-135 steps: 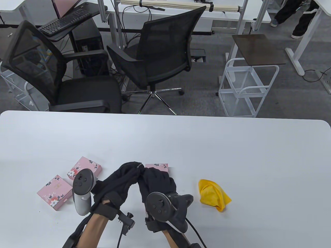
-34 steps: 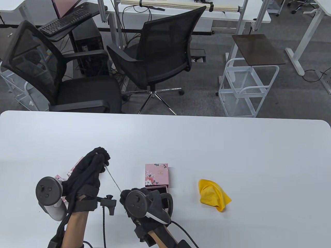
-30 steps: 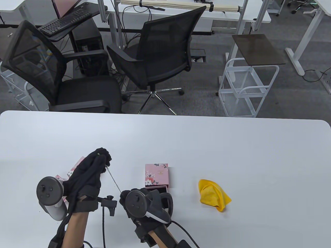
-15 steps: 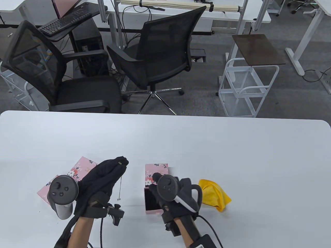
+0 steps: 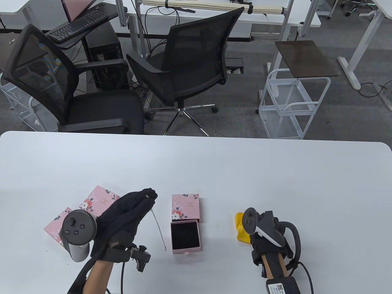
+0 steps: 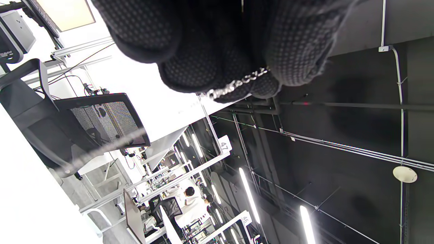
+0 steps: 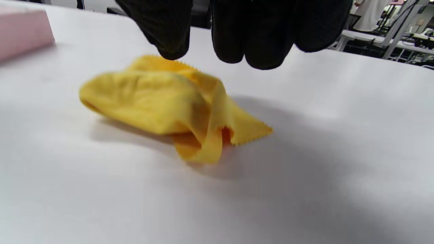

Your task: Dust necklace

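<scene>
Office chairs [image 5: 180, 64] and a white wire cart [image 5: 292, 104] stand on grey carpet beyond the white desk [image 5: 245, 171]. On the desk's near left, the left hand [image 5: 122, 220] is raised with its fingertips bunched together, pinching the top of the necklace [image 5: 159, 228]; the thin chain hangs down from the fingertips, its lower end close to the desk just left of the open pink box [image 5: 185, 236]. The left wrist view shows chain links [image 6: 237, 83] clamped between the gloved fingers. The box's floral lid [image 5: 185, 207] lies just behind it, and two more pink floral boxes [image 5: 99, 200] lie partly behind the left hand. The right hand [image 5: 268, 234] is over the crumpled yellow cloth [image 7: 162, 105], well right of the box; its fingers [image 7: 261, 37] hang relaxed just above the cloth and grip nothing.
</scene>
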A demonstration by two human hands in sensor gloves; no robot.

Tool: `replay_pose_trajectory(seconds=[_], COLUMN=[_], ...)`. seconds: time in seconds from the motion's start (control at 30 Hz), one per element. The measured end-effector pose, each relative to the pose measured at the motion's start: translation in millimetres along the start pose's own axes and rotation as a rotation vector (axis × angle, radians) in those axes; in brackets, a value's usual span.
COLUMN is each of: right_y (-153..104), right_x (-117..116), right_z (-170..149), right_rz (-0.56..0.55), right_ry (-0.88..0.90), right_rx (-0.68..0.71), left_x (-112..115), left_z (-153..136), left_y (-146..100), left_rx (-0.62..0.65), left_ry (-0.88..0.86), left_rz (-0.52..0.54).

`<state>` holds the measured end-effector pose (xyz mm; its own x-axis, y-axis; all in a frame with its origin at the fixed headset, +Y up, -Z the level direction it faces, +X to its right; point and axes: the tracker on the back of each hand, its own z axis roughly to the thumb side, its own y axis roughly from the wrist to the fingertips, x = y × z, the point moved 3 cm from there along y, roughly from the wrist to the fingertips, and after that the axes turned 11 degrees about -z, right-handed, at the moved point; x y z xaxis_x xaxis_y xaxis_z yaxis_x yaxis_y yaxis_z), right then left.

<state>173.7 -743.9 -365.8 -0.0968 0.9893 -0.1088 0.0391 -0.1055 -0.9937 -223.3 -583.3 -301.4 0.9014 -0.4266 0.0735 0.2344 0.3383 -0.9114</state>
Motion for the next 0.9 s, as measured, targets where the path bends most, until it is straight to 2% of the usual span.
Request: replay_pose_trajectory(seconds=[0.23, 0.33, 0.47, 0.63, 0.8, 0.9], right_y=[12, 14, 13, 8, -2, -9], right_x=[-22, -20, -18, -15, 17, 40], right_z=[11, 11, 11, 4, 6, 19], right_rz=[0.006, -0.067, -0.111, -0.122, -0.23, -0.296], right_ry=[-0.095, -0.096, -0.067, 0.106, 0.487, 0.719], right_rx=[-0.029, -0.044, -0.057, -0.097, -0.06, -0.017], left_x=[-1, -2, -3, -3, -5, -7], left_z=[0, -1, -1, -1, -4, -6], left_y=[0, 0, 0, 0, 1, 1], left_rx=[-0.002, -0.005, -0.008, -0.011, -0.028, -0.036], left_ry=[-0.01, -0.015, -0.021, -0.025, -0.022, -0.032], left_rz=[0.0, 0.004, 0.008, 0.01, 0.012, 0.009])
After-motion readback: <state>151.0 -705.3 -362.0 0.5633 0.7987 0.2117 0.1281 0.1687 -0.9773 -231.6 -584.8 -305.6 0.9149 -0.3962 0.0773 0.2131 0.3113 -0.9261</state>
